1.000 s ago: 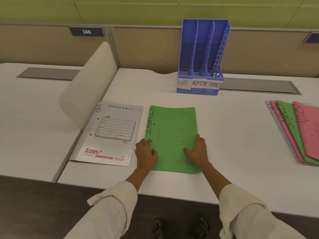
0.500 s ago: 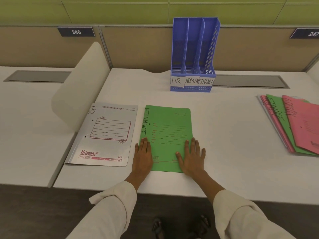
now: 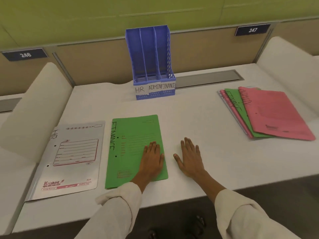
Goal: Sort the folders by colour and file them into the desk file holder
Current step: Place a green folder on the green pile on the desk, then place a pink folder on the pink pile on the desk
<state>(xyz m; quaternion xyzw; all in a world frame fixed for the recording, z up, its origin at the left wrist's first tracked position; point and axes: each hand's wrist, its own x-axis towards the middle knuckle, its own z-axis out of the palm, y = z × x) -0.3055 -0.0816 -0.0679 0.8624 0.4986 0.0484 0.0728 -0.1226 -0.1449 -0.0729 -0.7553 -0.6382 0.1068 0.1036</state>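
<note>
A green folder [image 3: 131,145] marked FINANCE lies flat on the white desk near its front edge. My left hand [image 3: 152,157] rests flat on the folder's right side, fingers together and straight. My right hand [image 3: 189,157] lies flat on the bare desk just right of the folder, fingers spread, holding nothing. A grey-white folder [image 3: 69,159] marked HR lies to the left of the green one. A blue three-slot file holder [image 3: 151,64] labelled HR, ADMIN and FINANCE stands at the back. At the right lies a fanned stack with a pink folder [image 3: 276,112] on top and a green folder [image 3: 233,99] beneath.
Curved white dividers stand at the left [image 3: 34,109] and far right [image 3: 284,56] of the desk. A grey cable slot [image 3: 207,78] runs along the back beside the holder. A beige partition with number plates 246 and 247 closes the rear. The front desk edge [image 3: 172,199] is near my forearms.
My right hand has slid off the green folder onto the desk to its right. My left hand has shifted right across the folder. The view has turned to the right.
</note>
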